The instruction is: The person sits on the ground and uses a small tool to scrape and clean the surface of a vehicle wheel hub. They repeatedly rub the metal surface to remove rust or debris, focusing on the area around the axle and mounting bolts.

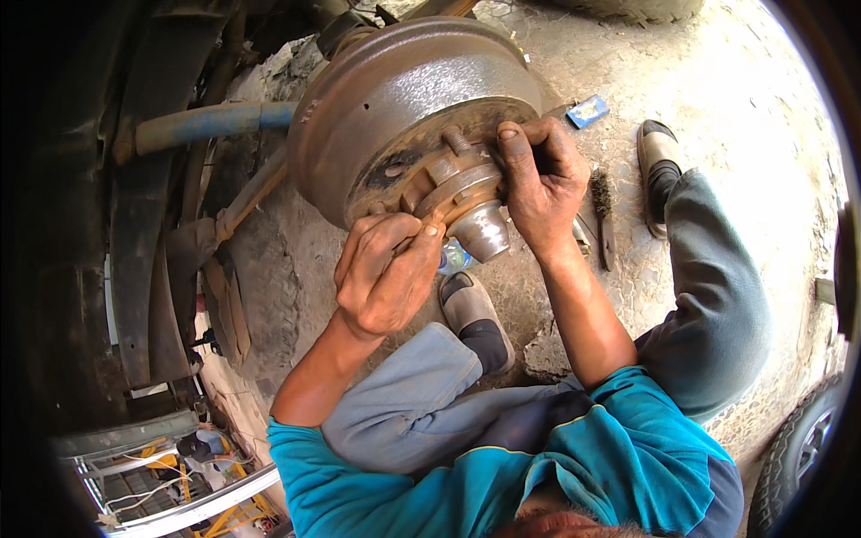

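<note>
A rusty brake drum (404,94) is in front of me, its studded face turned toward me. From its middle stands a rusty hub (453,179) with a shiny rounded end (482,231). One threaded wheel stud (456,141) shows at the hub's upper edge. My left hand (386,269) is closed at the hub's lower left, thumb and forefinger pressed together by its rim. At the upper right, my right hand (547,184) is closed too, its thumb against the drum face beside the hub. What lies between the fingertips of either hand is hidden.
On the dirty ground to the right lie a blue box (587,111) and a wire brush (604,220). A clear bottle (456,257) is below the hub. Dark vehicle parts and a blue tube (211,127) fill the left. A tyre (794,457) stands at lower right.
</note>
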{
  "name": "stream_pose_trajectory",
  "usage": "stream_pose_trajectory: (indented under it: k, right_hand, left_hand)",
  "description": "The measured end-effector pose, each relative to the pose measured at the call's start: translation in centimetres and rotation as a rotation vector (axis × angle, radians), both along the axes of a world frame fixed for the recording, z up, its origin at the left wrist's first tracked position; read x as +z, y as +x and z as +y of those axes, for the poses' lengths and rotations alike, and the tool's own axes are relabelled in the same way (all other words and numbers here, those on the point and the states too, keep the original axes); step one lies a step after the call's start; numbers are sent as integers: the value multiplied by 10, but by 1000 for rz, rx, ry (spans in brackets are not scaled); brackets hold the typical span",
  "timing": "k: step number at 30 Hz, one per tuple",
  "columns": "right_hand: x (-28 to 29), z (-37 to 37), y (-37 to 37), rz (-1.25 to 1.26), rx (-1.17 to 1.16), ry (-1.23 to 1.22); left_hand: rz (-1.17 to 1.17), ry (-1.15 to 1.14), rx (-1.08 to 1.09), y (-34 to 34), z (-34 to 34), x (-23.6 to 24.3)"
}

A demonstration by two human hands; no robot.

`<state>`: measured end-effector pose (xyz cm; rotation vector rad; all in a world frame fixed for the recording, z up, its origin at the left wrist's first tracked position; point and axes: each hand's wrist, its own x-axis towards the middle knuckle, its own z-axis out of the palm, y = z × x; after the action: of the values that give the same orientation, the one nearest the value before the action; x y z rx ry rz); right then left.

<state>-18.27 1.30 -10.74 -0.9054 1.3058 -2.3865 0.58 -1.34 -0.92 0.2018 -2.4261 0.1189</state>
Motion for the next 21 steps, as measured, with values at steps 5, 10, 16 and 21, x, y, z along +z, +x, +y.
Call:
stream_pose_trajectory:
  k: [5,10,16,21]
  right_hand:
    - [-5,-4,2,26,-44,-1]
    - [-3,-2,3,-3,-21,-11]
    - [-7,-4,4,28,-48,-11]
    - [-5,-4,1,16,-29,-20]
  left_hand:
    - [17,-11,-12,-14,-2,2]
    - [26,-1,29,-2,2,1]
    - [26,-5,-8,-22,-2,5]
    - [51,2,-3,-6,-3,-3]
